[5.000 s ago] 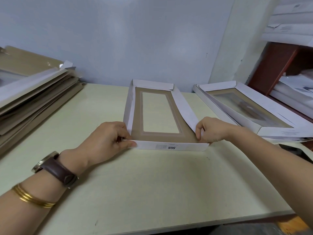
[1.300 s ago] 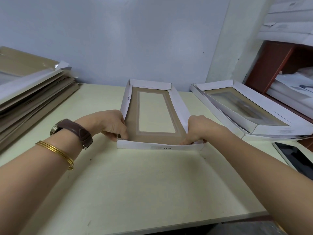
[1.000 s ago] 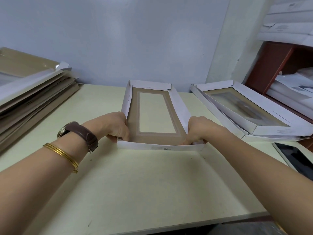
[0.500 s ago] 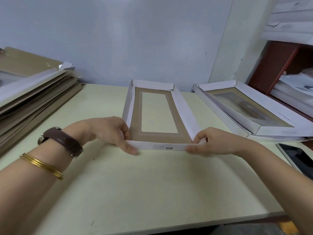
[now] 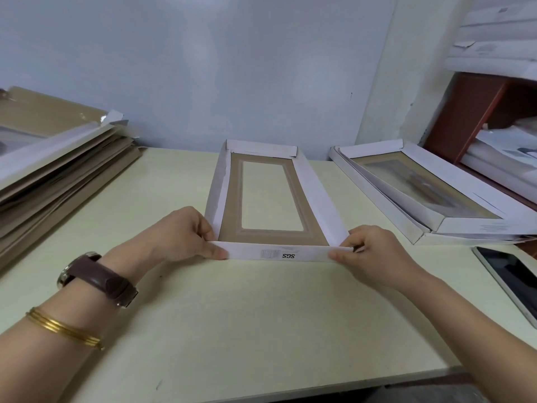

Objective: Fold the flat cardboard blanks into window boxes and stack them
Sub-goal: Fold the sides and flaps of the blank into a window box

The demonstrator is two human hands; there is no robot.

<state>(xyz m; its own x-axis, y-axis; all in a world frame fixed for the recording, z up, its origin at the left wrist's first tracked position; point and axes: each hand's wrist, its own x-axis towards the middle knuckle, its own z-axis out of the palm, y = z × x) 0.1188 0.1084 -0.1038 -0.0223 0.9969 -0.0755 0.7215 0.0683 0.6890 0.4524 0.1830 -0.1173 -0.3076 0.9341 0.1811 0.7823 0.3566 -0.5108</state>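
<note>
A window box (image 5: 315, 199), white outside and brown inside with a clear rectangular window, lies open side up in the middle of the pale table (image 5: 261, 330). Its four walls stand up. My left hand (image 5: 183, 237) pinches the near left corner, thumb on the outside of the near wall. My right hand (image 5: 369, 254) pinches the near right corner the same way. The near wall carries a small label reading SGS. Folded window boxes (image 5: 430, 193) lie stacked at the right. A pile of flat cardboard blanks (image 5: 58, 161) sits at the left.
A dark-screened tablet (image 5: 511, 280) lies near the table's right edge. A red-brown shelf (image 5: 465, 112) with white sheets stands at the far right. A pale blue wall closes the back. The table's front edge runs below my forearms.
Both hands came out from inside the near corners and now pinch the raised near wall from outside. The box stayed in place.
</note>
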